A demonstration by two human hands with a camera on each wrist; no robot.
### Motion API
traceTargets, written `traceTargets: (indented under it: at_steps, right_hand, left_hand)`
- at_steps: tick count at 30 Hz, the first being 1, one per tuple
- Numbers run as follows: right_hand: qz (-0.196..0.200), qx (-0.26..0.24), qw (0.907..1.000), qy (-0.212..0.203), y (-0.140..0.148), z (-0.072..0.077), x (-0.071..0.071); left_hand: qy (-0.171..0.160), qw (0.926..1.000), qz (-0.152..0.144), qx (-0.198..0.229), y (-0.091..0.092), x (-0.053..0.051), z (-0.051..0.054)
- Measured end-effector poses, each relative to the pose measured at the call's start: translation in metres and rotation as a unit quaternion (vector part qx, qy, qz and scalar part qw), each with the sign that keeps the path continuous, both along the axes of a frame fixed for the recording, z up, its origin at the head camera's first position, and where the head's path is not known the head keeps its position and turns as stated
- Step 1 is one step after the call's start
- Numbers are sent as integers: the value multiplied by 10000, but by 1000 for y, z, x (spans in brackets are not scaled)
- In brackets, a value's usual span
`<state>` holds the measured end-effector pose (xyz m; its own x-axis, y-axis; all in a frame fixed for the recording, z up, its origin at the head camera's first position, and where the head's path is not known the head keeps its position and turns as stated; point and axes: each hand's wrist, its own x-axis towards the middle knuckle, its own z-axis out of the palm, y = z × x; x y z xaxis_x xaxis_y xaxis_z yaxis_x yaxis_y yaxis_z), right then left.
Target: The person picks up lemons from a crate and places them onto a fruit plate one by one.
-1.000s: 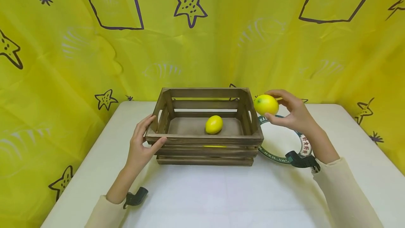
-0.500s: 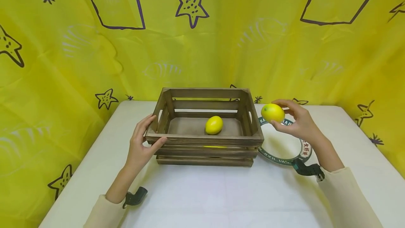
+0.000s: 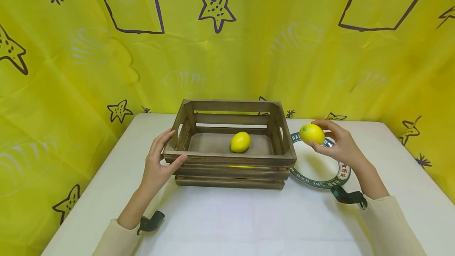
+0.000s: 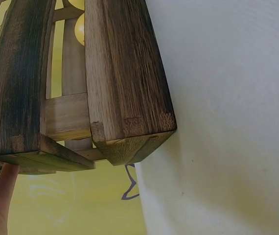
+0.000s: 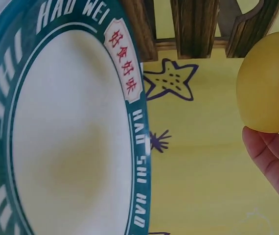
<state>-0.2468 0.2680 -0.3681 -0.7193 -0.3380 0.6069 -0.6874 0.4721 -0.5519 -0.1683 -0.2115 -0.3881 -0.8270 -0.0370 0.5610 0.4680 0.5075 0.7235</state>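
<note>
My right hand (image 3: 339,143) pinches a yellow lemon (image 3: 312,134) between thumb and fingers, above the far part of a white plate (image 3: 316,165) with a green lettered rim. In the right wrist view the lemon (image 5: 269,83) is at the right edge, apart from the plate (image 5: 73,142). My left hand (image 3: 158,165) grips the front left corner of a brown slatted wooden crate (image 3: 229,169), thumb on the front rail and fingers at the left side. Inside the crate, toward the right, lies a second lemon (image 3: 240,142). The left wrist view shows the crate's slats (image 4: 129,73) close up.
The crate and plate stand side by side on a white-covered table (image 3: 227,216). A yellow curtain (image 3: 234,62) with drawn stars hangs behind the table and along both sides. Each wrist wears a dark camera mount, such as the left mount (image 3: 152,221).
My right hand has moved right and down with the lemon, from beside the crate's right rim to over the plate. The left hand and the crate keep their places.
</note>
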Motion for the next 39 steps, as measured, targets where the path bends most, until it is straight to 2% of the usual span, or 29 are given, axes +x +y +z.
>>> traceTargets:
  at_steps: [8,13,19,25,32,39]
  right_hand:
    - [-341,248,9990,-126,7,-11,-1]
    - [-625,492,9957,-471,11,-10,3]
    - [-1154,813,9820,-1258,20,-10,6]
    - [-1360,1040,9693,-1766,27,-17,8]
    - [-1527,1183,9632,-1868,31,-27,8]
    - [-1529,1439,9578,-1964,32,-34,7]
  left_hand:
    - [102,9999,-25,-14,-1,0,-1]
    - [118,9999,-64,24,0,-2,-2]
    - [139,9998,-85,62,1,-1,-2]
    - [148,9999,-67,32,1,-1,-1]
    - [146,9999,-57,6,0,-1,-2]
    - [179,9998,-51,34,0,-2,-3]
